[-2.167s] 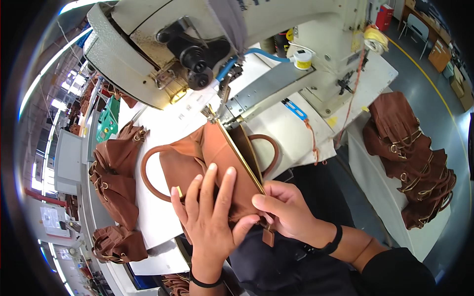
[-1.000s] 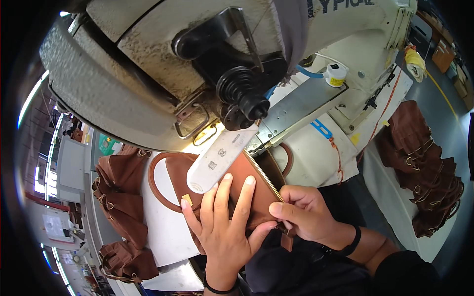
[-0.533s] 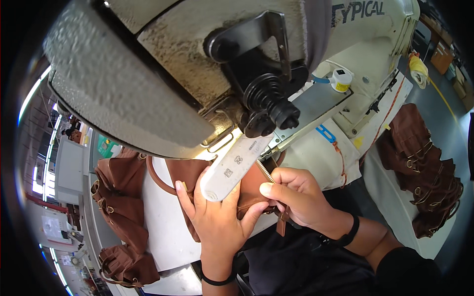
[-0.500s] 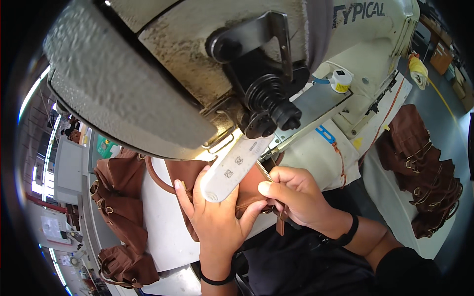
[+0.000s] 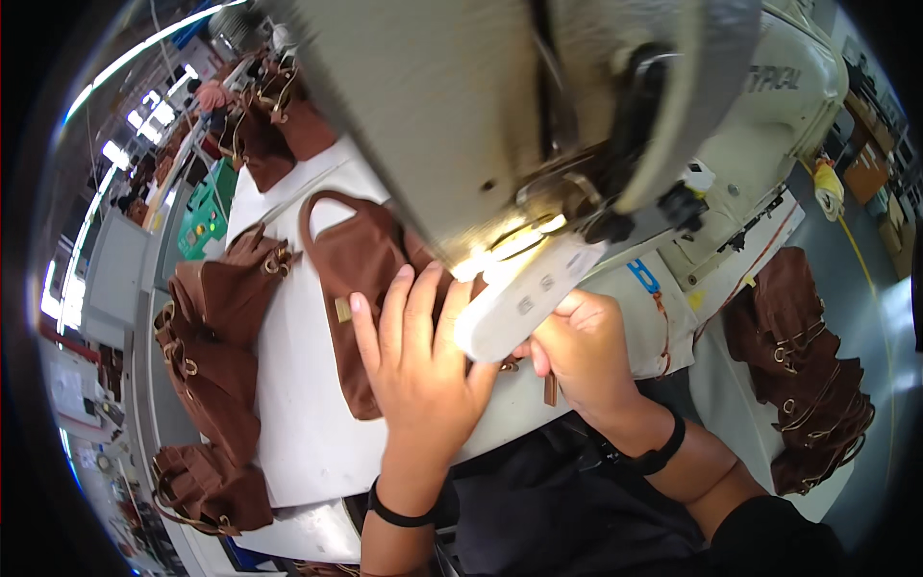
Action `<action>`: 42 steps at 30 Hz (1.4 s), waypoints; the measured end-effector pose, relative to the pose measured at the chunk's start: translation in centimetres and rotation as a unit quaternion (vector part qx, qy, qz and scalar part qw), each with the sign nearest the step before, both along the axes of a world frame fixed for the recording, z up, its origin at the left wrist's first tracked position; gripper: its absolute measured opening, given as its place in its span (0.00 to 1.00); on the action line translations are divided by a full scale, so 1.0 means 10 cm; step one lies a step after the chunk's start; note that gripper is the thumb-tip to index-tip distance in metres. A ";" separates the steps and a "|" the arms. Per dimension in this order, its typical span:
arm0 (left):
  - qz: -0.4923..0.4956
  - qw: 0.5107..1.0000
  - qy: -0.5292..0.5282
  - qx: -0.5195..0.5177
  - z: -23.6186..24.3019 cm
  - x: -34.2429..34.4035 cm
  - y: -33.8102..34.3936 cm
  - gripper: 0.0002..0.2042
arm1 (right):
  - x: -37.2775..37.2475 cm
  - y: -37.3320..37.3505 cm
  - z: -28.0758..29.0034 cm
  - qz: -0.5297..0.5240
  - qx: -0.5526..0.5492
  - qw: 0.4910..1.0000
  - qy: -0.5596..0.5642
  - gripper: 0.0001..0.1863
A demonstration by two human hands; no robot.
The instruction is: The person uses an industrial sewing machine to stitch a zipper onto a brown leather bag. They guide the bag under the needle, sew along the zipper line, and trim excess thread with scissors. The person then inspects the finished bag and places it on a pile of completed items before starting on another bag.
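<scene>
The fingers [image 5: 419, 313] of the left hand [image 5: 423, 389] are spread out and lie on the brown bag [image 5: 356, 260] like a flat paw — they press on it and do not grip. The fingers of the right hand [image 5: 591, 356] are curled in, and we think they pinch the bag's near right end, with a small brown tag [image 5: 550, 389] hanging just below.

The bag sits on the white table [image 5: 298, 413], under the sewing machine [image 5: 442, 106]. From the left fingertips it goes on ahead and out to the left, where its round handle [image 5: 306, 221] sticks out past the side. The part we see is longer going away from the person than going across, and its far end leans a bit to the left. The left hand is on top of it, while the right hand is only at its edge, so the left one is nearer to its middle.

Some of it we can't see. The big machine head hides the bag's far right part, and a pale bar [image 5: 527, 300] covers the spot between the two hands — so we can't make out the right fingertips well. The needle is hidden too, and the machine looks blurry.
</scene>
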State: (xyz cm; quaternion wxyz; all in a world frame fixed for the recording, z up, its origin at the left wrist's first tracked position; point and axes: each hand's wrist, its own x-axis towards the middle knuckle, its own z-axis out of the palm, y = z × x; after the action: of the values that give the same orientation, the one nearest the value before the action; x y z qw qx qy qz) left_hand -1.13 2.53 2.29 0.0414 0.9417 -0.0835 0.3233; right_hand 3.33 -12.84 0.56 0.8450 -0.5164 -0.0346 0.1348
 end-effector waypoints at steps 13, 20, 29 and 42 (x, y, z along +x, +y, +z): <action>-0.061 0.992 -0.063 -0.094 -0.41 -0.13 -0.20 0.31 | -0.02 -0.13 0.03 0.029 0.016 0.999 -0.006 0.12; -0.023 0.992 -0.091 -0.087 -0.37 -0.01 -0.21 0.21 | 0.06 -0.31 0.03 0.086 -0.037 0.994 -0.057 0.14; -0.125 0.987 -0.098 -0.036 -0.16 0.07 -0.01 0.15 | 0.12 -0.29 -0.06 0.120 0.039 0.992 -0.015 0.11; -0.150 0.984 -0.048 -0.085 -0.13 0.12 0.01 0.09 | -0.01 -0.12 -0.05 0.037 0.075 0.996 0.022 0.10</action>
State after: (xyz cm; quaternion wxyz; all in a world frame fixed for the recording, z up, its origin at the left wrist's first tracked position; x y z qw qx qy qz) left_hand 0.09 2.59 1.04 0.1655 0.8951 -0.1974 0.3640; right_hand 3.27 -14.09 0.07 0.8765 -0.4463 -0.0448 0.1746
